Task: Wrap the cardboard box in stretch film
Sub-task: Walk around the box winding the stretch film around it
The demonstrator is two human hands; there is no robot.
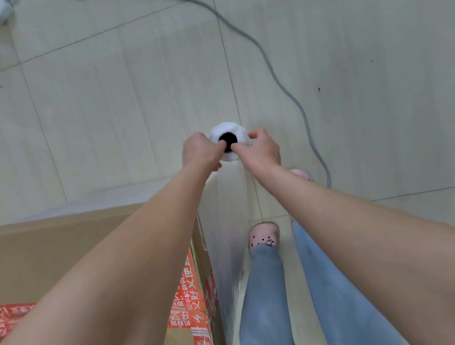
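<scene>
**Q:** State the setting and the location of the largest task item.

**A:** The surface is a pale tiled floor (107,113). The cardboard box (50,254) stands on it at the lower left, just beside the person's legs. Its top face is plain brown. Strips of red tape (188,298) with white print cross its near right corner and left edge.

**Q:** Describe the film.

**A:** A sheet of stretch film (224,213) runs taut from the roll down to the box's right-hand side. It is translucent, with faint vertical streaks, and the floor shows through it. A pale hazy layer also lies along the far top edge of the box.

**Q:** Describe the roll and the grip.

**A:** The roll (238,132) is held upright ahead of the box's far right corner and is seen end-on: a white ring around a dark core hole. The left hand (199,151) and the right hand (262,149) sit close together on opposite sides. Each has its fingers curled round the outer wall and its thumb at the core opening.

**Q:** Other items?

**A:** Blue jeans (264,305) and pink slippers (264,236) stand to the right of the film. A grey cable (281,78) trails across the tiles beyond.
</scene>
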